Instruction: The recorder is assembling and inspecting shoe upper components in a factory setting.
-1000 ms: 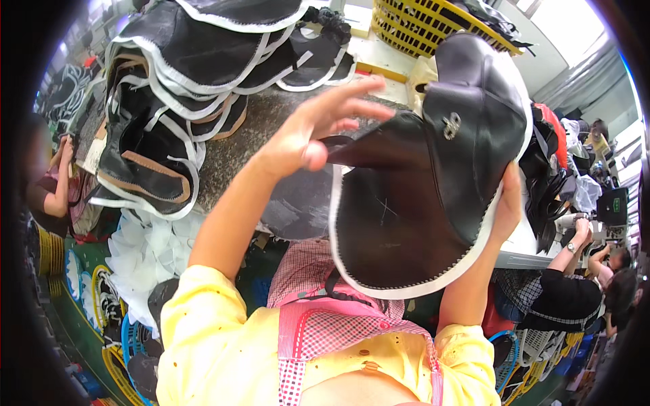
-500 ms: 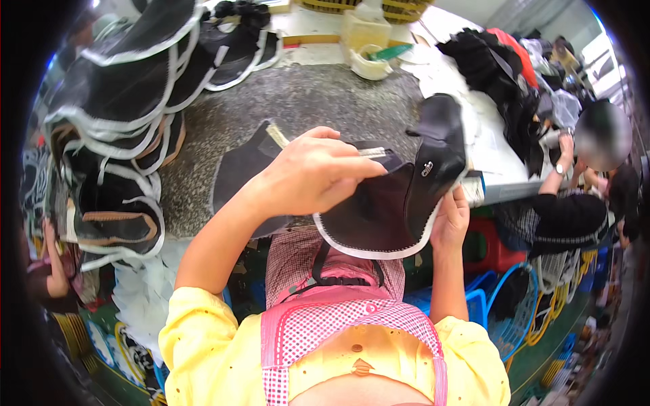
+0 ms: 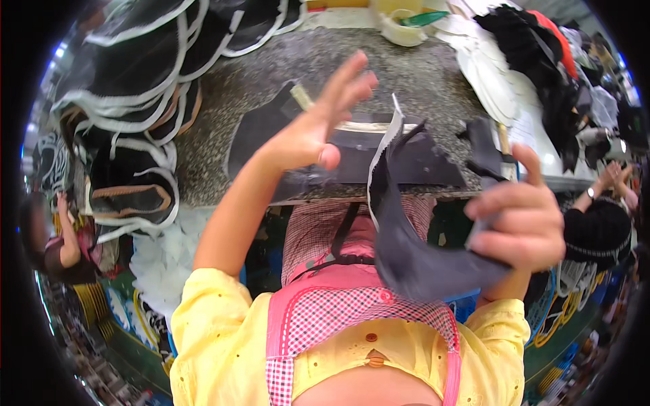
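My right hand (image 3: 521,227) grips a black shoe upper (image 3: 423,267) at its right end. The upper hangs curved in front of my apron, its white-edged end pointing up; motion blurs part of it. My left hand (image 3: 321,125) is raised over the table with its fingers apart, holding nothing. Flat black pieces (image 3: 420,159) lie at the table's near edge, one along a pale strip (image 3: 372,127). Another dark flat piece (image 3: 257,139) with a pale strip lies beside my left wrist. Just beyond my right hand is a small black piece (image 3: 484,145).
White-trimmed black shoe uppers (image 3: 125,78) are piled on the left. A white pot (image 3: 401,32) with a green-handled tool stands at the back. White cut pieces (image 3: 484,74) and black material (image 3: 542,81) lie on the right. People work at far left and right.
The upper has swung down and turned over in my right hand, which has moved right and nearer. My left hand has come off it and opened, uncovering the flat pieces.
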`<control>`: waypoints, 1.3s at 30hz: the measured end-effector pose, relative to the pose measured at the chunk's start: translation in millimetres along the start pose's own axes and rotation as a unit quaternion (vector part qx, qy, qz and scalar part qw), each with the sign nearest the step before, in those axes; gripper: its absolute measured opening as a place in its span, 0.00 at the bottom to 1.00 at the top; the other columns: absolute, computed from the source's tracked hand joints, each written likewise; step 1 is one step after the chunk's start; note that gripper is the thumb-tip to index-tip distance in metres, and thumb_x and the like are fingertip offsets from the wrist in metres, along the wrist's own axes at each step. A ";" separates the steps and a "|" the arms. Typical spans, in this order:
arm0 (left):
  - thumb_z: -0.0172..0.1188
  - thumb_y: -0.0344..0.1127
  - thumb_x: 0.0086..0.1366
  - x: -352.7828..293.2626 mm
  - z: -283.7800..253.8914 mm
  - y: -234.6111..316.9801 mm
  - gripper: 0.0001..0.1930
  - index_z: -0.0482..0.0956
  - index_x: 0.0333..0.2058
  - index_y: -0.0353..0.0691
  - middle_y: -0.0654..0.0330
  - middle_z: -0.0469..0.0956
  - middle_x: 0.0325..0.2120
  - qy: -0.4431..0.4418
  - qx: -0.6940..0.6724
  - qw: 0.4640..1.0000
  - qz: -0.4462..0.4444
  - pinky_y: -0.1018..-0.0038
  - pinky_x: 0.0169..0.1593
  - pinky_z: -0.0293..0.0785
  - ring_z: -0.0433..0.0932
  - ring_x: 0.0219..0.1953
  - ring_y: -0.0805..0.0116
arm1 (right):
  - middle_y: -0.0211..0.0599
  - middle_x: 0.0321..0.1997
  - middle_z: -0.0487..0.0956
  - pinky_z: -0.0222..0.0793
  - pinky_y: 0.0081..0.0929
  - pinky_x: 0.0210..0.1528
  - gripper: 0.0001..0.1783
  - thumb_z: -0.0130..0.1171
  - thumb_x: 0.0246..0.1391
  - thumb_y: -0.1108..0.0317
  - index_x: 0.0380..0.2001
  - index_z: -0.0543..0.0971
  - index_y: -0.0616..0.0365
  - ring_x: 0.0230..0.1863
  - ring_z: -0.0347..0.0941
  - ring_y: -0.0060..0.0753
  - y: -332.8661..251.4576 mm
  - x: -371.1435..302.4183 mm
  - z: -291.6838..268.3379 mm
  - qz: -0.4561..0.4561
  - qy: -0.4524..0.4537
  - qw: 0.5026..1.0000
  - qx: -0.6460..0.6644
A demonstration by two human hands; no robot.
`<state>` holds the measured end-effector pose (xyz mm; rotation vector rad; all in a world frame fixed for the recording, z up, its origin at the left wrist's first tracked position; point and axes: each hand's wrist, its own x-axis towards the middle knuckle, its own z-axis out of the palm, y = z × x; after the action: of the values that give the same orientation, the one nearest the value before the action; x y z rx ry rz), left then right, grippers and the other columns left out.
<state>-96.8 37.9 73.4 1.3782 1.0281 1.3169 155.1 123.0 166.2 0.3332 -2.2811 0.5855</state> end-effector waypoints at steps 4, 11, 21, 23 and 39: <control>0.55 0.61 0.48 -32.2 -11.5 -51.2 0.34 0.67 0.51 0.49 0.57 0.62 0.54 0.069 0.438 0.891 0.093 0.58 0.59 0.49 0.53 0.59 0.52 | 0.27 0.13 0.66 0.66 0.32 0.29 0.10 0.57 0.36 0.68 0.26 0.72 0.58 0.14 0.64 0.24 13.9 3.1 -36.2 -0.096 -0.092 0.991 0.031; 0.37 0.54 0.62 -80.2 16.4 -82.9 0.27 0.56 0.58 0.51 0.52 0.50 0.59 0.161 0.553 0.805 -0.142 0.50 0.59 0.43 0.43 0.62 0.51 | 0.29 0.07 0.64 0.42 0.19 0.13 0.17 0.60 0.39 0.57 0.17 0.71 0.61 0.07 0.55 0.21 27.1 -3.2 -14.0 -0.035 0.057 0.997 -0.039; 0.63 0.57 0.46 -74.8 23.1 -62.3 0.45 0.56 0.57 0.36 0.50 0.61 0.53 0.213 -0.164 0.963 -0.025 0.69 0.58 0.51 0.56 0.57 0.66 | 0.32 0.11 0.69 0.43 0.18 0.12 0.12 0.59 0.38 0.62 0.18 0.73 0.61 0.08 0.60 0.21 40.0 31.4 13.3 -0.092 -0.080 0.988 0.097; 0.62 0.39 0.52 -83.6 18.9 -47.5 0.31 0.61 0.53 0.34 0.55 0.70 0.44 0.131 -0.296 0.944 -0.069 0.73 0.53 0.60 0.66 0.49 0.71 | 0.32 0.11 0.68 0.45 0.18 0.12 0.10 0.58 0.39 0.65 0.18 0.73 0.61 0.08 0.60 0.22 35.2 26.6 25.4 -0.019 0.035 0.999 0.020; 0.56 0.25 0.55 -145.3 -38.8 -40.6 0.07 0.71 0.33 0.38 0.65 0.75 0.27 0.434 -0.087 0.888 -0.126 0.83 0.34 0.69 0.72 0.28 0.81 | 0.48 0.28 0.73 0.63 0.31 0.37 0.12 0.55 0.47 0.67 0.32 0.69 0.63 0.31 0.68 0.43 160.7 -5.6 152.0 0.468 -0.207 0.837 0.195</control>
<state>-144.6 -92.3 2.4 0.4460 1.5534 1.8069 2.8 185.3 18.4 -0.5914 -2.6421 1.6134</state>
